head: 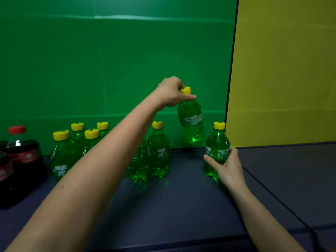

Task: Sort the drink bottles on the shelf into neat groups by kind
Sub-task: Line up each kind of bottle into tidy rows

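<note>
**While 1 green bottle hangs above the shelf, another stands gripped at the right**

Where the left hand (172,91) reaches forward, its fingers are curled round the neck of the raised bottle (191,122), just under its yellow cap (185,90). This green bottle hangs clear of the shelf (181,206) with a slight tilt, in front of the green backdrop (91,60).

The right hand (227,166) wraps round the lower body of the standing bottle (217,142), thumb on the near left side and fingers round the right. This second green bottle is upright on the shelf, near the foot of the yellow panel (281,70). The raised bottle sits higher in view and just to the left of it, without touching it.

Further left, a pair of green bottles (158,151) stands upright and close together on the shelf. The left forearm (109,170) crosses in front of the left 1 and hides its top.

Beyond the forearm, a cluster of 4 green bottles (61,153) with yellow caps stands packed together, 2 in front and 2 behind.

At the far left edge stand dark cola bottles (23,157), 1 showing a red cap. The frame cuts the others off, so their number cannot be told. They stand just beside the cluster of 4.
</note>
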{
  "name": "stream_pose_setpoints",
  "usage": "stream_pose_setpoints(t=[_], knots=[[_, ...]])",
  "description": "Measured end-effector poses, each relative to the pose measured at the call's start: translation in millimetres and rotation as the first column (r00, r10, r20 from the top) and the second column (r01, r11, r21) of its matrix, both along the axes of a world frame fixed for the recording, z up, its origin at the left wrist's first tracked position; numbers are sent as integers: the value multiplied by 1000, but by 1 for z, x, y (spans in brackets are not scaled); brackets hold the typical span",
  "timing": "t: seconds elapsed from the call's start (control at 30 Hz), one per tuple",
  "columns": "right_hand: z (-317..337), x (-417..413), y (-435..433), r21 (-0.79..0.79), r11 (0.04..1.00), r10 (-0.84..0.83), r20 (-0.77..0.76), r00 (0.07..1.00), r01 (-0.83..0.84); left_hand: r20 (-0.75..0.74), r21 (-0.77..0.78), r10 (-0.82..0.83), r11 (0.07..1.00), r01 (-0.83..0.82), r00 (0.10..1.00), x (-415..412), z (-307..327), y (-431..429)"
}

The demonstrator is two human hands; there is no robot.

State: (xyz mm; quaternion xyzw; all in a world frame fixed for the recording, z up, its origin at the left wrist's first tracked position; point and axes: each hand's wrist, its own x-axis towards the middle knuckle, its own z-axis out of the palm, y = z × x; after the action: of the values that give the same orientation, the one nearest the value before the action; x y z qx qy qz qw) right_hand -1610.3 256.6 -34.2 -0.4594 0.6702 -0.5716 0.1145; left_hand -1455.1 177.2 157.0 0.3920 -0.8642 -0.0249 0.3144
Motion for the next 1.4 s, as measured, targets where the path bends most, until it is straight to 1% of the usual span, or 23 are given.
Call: stream_pose_setpoints(t=[0.07, 0.13, 0.23, 0.3, 0.43, 0.53, 0.6, 0.63, 0.67, 0.73, 0.77, 0.8, 0.87, 0.93, 0.97, 1.0, 1.03, 1.07, 1.13, 1.17, 1.23, 1.33, 1.4], knots=[[-1, -1, 5, -9, 999, 36, 34, 999, -36, -70, 3, -42, 999, 43, 997, 12, -2, 21], [-3, -1, 11, -28, 994, 109, 82, 991, -107, -90, -2, -56, 998, 56, 994, 27, -8, 42], [-7, 2, 21, -37, 973, 232, 126, 965, -229, -59, -44, -42, 998, 39, 997, 55, -24, 69], [-7, 7, 26, -40, 946, 324, 148, 935, -321, -28, -39, -22, 999, 21, 999, 75, -37, 81], [-7, 23, 32, -33, 867, 497, 135, 857, -497, 55, -14, 28, 1000, -27, 998, 103, -62, 85], [-6, 39, 31, -18, 823, 566, 112, 817, -568, 78, -4, 41, 999, -41, 996, 117, -79, 75], [-5, 50, 29, -19, 799, 600, 108, 793, -601, 44, 14, 22, 1000, -23, 999, 124, -87, 68], [-5, 54, 28, -19, 791, 610, 106, 785, -612, -10, 54, -4, 999, 5, 1000, 127, -90, 65], [-5, 59, 27, -20, 785, 618, 98, 780, -620, -84, 111, -43, 992, 52, 996, 130, -93, 64], [-6, 67, 25, -15, 781, 624, 76, 778, -624, -266, 258, -100, 951, 170, 959, 134, -102, 67], [-7, 69, 24, -13, 788, 615, 64, 786, -615, -309, 283, -90, 942, 182, 947, 134, -107, 70], [-8, 72, 24, -16, 798, 603, 51, 796, -603, -318, 262, -66, 953, 154, 946, 132, -115, 73], [-9, 77, 24, -23, 815, 579, 24, 815, -578, -296, 164, 45, 986, 5, 954, 126, -134, 82], [-10, 82, 26, -26, 839, 543, -15, 839, -543, -249, 72, 181, 983, -169, 951, 122, -154, 91], [-11, 84, 27, -26, 852, 521, -45, 852, -523, -241, 40, 227, 974, -224, 943, 121, -162, 94], [-11, 85, 28, -23, 864, 500, -77, 863, -503, -257, 37, 242, 970, -241, 936, 122, -170, 94], [-13, 85, 29, -18, 873, 484, -104, 869, -488, -302, 68, 235, 972, -225, 924, 124, -175, 94], [-14, 85, 29, -11, 878, 474, -122, 872, -479, -367, 131, 203, 977, -166, 908, 126, -178, 94], [-15, 86, 30, -6, 877, 474, -141, 869, -480, -489, 253, 125, 968, 3, 863, 131, -180, 92], [-15, 87, 30, -6, 877, 475, -145, 868, -481, -509, 289, 92, 955, 69, 856, 134, -181, 91], [-15, 88, 31, -7, 879, 470, -154, 869, -477, -457, 313, 77, 946, 79, 886, 135, -184, 92], [-15, 90, 31, -2, 891, 445, -186, 876, -453, -375, 259, 180, 962, -84, 909, 133, -194, 85], [-15, 91, 31, 17, 902, 425, -225, 877, -432, -386, 229, 225, 963, -144, 895, 130, -196, 82]])
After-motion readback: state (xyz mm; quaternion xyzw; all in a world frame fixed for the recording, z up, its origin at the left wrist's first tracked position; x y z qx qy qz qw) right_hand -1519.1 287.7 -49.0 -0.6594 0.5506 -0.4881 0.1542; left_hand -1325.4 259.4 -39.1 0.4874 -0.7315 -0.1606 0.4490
